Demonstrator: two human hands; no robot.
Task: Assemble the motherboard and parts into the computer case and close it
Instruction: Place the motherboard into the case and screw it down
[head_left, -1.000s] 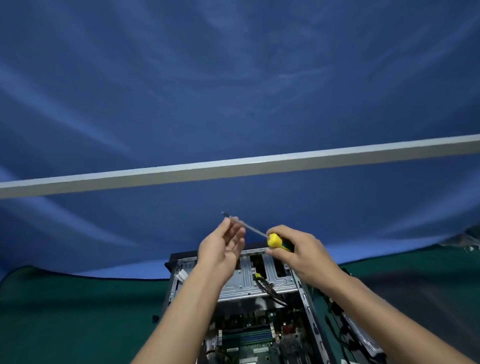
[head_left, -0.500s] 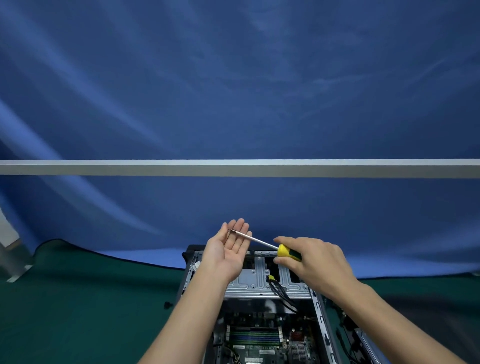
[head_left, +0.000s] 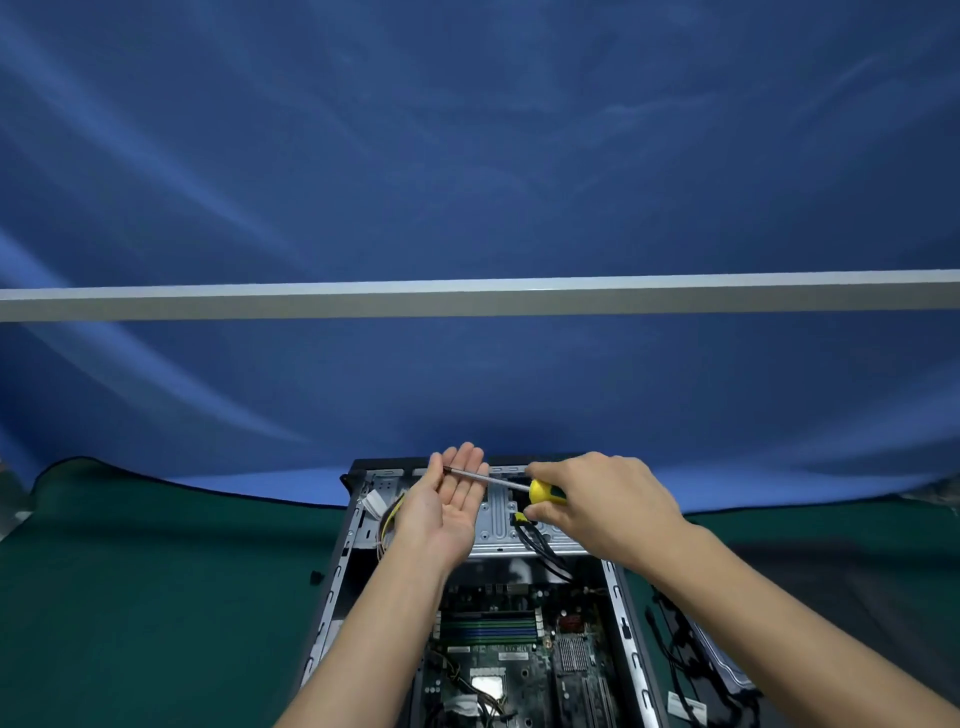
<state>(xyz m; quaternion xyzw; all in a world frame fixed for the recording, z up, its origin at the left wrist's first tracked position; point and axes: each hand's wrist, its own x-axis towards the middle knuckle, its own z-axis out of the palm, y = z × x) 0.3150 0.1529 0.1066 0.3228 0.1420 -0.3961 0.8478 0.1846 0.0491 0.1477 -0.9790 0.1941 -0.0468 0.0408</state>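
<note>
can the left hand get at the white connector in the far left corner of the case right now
Probably yes: the left hand is open, holding nothing, just right of the white connector, with nothing between.

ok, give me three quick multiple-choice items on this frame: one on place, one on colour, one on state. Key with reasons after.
1. Where does the screwdriver tip lie?
A. in a motherboard slot
B. across the left hand's fingers
C. on the green mat

2. What colour is the screwdriver handle?
A. red
B. blue
C. yellow

3. What state is the case in?
A. open, board visible inside
B. closed with its side panel on
C. standing upright on end

Key:
1 B: the metal shaft lies across the fingers of the left hand, held palm up above the case.
2 C: the bulb showing from the right hand grip is yellow.
3 A: the motherboard and cables show inside, with no panel over them.
</note>
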